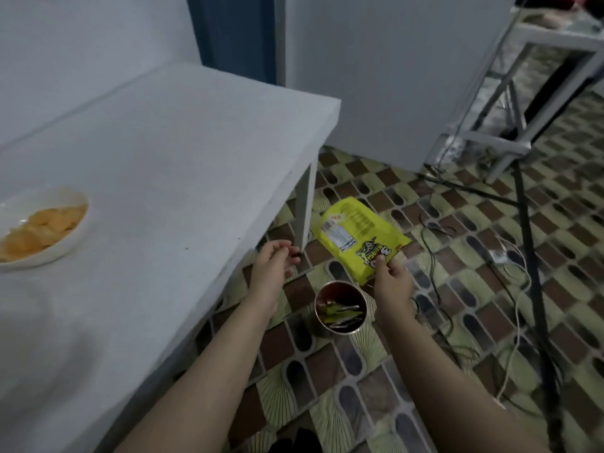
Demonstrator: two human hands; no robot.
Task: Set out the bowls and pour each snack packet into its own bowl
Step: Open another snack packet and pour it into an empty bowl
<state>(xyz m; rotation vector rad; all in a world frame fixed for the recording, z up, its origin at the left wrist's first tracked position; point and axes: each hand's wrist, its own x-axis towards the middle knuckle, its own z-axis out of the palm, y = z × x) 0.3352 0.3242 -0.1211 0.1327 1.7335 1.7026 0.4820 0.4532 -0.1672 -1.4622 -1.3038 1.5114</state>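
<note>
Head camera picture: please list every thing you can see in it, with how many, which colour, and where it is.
table: one, white, on the left side.
bowl: one, white, on the table near its left edge, with orange-yellow chips inside.
snack packet: one, yellow, held above the floor beside the table leg.
round bin: one, shiny metal, on the floor below the packet, with wrappers inside.
cables: several, white and black, on the patterned floor at the right.
metal rack: one, grey, top right.
hands: two; left hand holds nothing, fingers loosely curled; right hand pinches the packet's lower edge.
</note>
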